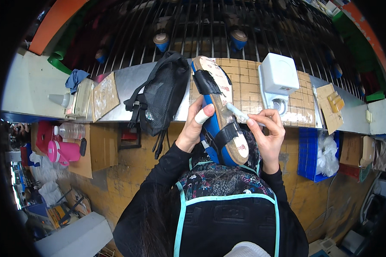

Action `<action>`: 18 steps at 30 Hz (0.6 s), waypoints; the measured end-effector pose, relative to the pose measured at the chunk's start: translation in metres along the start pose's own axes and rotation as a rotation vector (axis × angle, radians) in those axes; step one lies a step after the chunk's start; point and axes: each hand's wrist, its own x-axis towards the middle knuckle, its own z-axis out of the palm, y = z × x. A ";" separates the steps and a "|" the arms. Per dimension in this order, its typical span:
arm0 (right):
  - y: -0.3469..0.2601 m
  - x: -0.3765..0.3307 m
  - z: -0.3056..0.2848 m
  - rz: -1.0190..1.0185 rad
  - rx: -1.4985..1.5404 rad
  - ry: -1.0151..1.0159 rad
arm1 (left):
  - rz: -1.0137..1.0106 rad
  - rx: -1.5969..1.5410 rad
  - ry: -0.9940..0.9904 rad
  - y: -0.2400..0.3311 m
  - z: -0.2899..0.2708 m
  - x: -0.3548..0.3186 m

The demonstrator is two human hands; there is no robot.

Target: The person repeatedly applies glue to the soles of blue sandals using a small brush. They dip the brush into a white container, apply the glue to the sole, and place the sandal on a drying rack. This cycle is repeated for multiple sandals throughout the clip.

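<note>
A sandal (220,112) with a cork-coloured edge, a blue sole, black straps and a pale insole is held tilted above my lap, at the bench's front edge. My left hand (192,129) grips its left side, with white tape wrapped round the thumb. In my right hand (269,138), the thumb and fingers pinch a pale, slim stick-shaped tool (239,112). The tool's rounded tip meets the sandal's middle, between the two straps. Its exact kind I cannot make out.
On the bench lie a black mesh bag (163,96), a cardboard sheet (240,70) and a white plastic device (279,73). Beyond runs a rack of metal rods with blue-soled sandals (161,42). A blue crate (305,158) stands at right, a pink jug (66,152) at left.
</note>
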 end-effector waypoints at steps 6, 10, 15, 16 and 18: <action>-0.001 0.014 0.008 -0.046 -0.095 0.034 | -0.017 0.083 -0.025 -0.001 -0.007 -0.001; -0.003 0.021 0.010 -0.169 -0.216 0.074 | 0.002 0.116 -0.023 0.001 -0.008 -0.001; 0.000 0.027 0.009 -0.300 -0.304 0.122 | -0.023 0.103 -0.046 0.007 -0.010 0.002; 0.001 0.027 0.008 -0.293 -0.273 0.100 | -0.020 0.090 -0.060 0.008 -0.011 0.003; 0.003 0.026 0.006 -0.276 -0.224 0.061 | -0.020 0.071 -0.076 0.009 -0.013 0.007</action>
